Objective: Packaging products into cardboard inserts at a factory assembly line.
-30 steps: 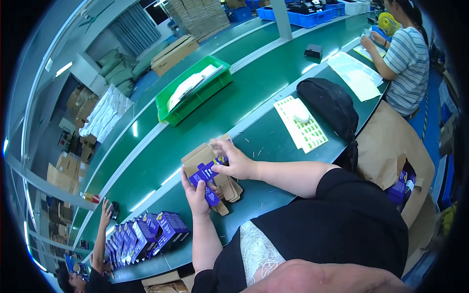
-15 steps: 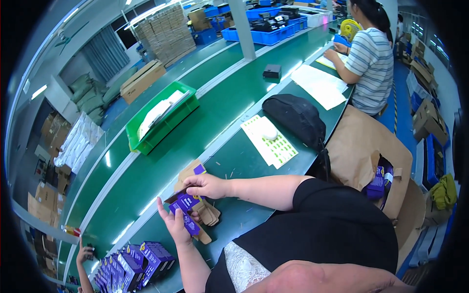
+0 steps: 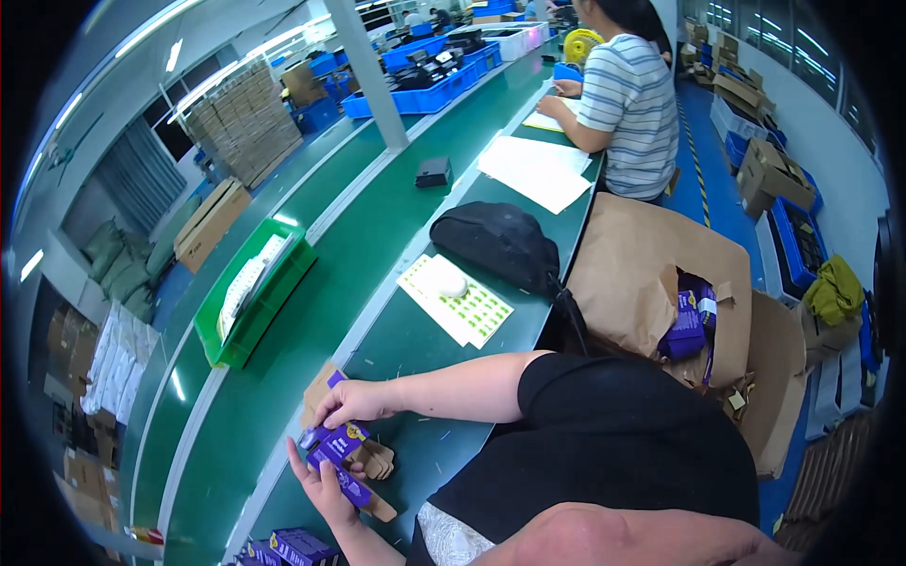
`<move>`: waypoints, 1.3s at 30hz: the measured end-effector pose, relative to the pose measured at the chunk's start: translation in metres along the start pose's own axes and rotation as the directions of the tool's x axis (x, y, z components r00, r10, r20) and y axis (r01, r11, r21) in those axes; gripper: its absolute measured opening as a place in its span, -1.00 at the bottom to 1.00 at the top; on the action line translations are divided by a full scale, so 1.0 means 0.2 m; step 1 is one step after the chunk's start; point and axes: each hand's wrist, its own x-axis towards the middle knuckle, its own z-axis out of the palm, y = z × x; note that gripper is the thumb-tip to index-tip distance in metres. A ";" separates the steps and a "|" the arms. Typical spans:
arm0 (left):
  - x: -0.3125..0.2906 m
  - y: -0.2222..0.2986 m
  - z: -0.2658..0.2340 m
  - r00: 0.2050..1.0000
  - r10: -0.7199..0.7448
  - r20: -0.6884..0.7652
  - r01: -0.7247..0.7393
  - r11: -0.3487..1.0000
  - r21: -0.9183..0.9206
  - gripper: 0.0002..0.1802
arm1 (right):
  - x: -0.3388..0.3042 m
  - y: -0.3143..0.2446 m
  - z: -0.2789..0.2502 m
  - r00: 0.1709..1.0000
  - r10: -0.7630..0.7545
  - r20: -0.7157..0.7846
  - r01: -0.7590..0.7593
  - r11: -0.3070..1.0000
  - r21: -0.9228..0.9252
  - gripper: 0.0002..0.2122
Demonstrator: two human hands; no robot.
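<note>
A purple folding carton with brown inner cardboard is between my hands above the green worktop. My left hand supports it from the near side, thumb on the carton and forefinger stretched out past its end. My right hand grips the carton's far upper edge with bent fingers. Brown carton flaps stick out beside the held carton; whether they belong to it or to flat blanks beneath, I cannot tell. Another brown and purple cardboard piece lies behind my right hand.
Several purple cartons stand at the lower edge. Beyond my right arm are a sticker sheet with a white round object and a black bag. A green bin stands on the line. A co-worker sits far right.
The view has swung, shifting the surroundings leftward and the purple cartons mostly out below. Another person's hand at lower left is gone from view. Both my hands still hold the carton.
</note>
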 end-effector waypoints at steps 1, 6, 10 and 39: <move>0.01 -0.01 -0.01 1.000 -0.012 0.007 0.012 0.999 -0.035 -0.29 | 0.00 0.01 -0.01 0.999 0.031 0.013 -0.031 1.000 -0.003 -0.81; 0.02 -0.05 -0.10 0.998 -0.052 -0.024 0.047 0.987 -0.156 -0.46 | 0.00 0.04 0.01 0.990 0.134 0.051 -0.135 0.991 0.014 -0.76; 0.06 -0.08 -0.14 0.997 -0.073 -0.032 0.068 0.989 -0.135 -0.70 | 0.00 0.08 0.03 0.979 -0.195 0.057 0.200 0.873 -0.444 -0.70; -0.06 0.02 -0.04 0.797 0.557 0.235 -0.521 0.434 0.735 -0.54 | -0.03 0.03 0.09 0.921 -0.389 0.001 0.368 0.870 -0.327 -0.84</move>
